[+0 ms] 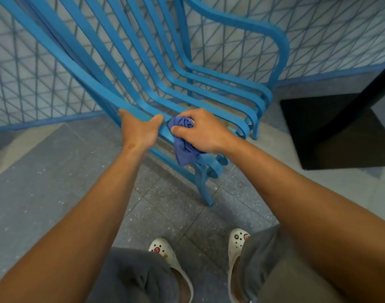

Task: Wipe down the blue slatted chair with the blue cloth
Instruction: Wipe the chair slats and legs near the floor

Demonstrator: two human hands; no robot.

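Note:
The blue slatted chair [209, 84] stands tilted in front of me, its curved slats running from upper left down to the seat's rolled front edge at the right. My left hand [141, 130] grips the nearest side slat, thumb over the top. Just to its right, my right hand [200, 132] holds the bunched blue cloth [183, 145] against the same slat near the seat's side. A loose tail of the cloth hangs down over the scrolled front leg.
A blue diamond-mesh fence [34, 73] runs behind the chair. A black table base [331, 132] with a dark post sits on the floor at the right. Grey speckled floor tiles [56, 182] lie below, with my white clogs [165, 254] near the bottom.

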